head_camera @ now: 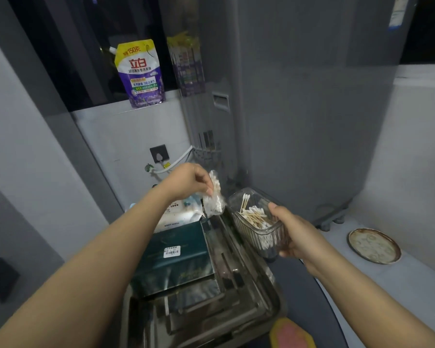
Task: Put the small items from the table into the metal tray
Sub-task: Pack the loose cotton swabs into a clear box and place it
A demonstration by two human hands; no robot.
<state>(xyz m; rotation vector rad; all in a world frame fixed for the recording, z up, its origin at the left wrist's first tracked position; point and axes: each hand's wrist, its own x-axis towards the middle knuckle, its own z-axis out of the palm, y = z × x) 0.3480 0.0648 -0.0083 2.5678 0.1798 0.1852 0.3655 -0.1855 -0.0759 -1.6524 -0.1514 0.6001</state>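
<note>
The shiny metal tray (pixel 256 305) lies below me in the middle. A dark green box (pixel 176 257) with a white price label lies in its far left part, and a white wipes pack (pixel 180 213) lies just beyond the box. My left hand (pixel 189 180) pinches a small clear plastic bag of cotton swabs (pixel 214 197) above the tray's far end. My right hand (pixel 295 233) grips a clear ribbed container (pixel 256 219) holding loose cotton swabs, tilted over the tray's right rim.
A tall grey appliance (pixel 312 109) stands behind the tray. A detergent pouch (pixel 140 74) sits on the ledge at the back left. A round rusty-rimmed plate (pixel 373 244) lies on the floor at right. A yellow and pink object (pixel 291 334) shows near the tray's near edge.
</note>
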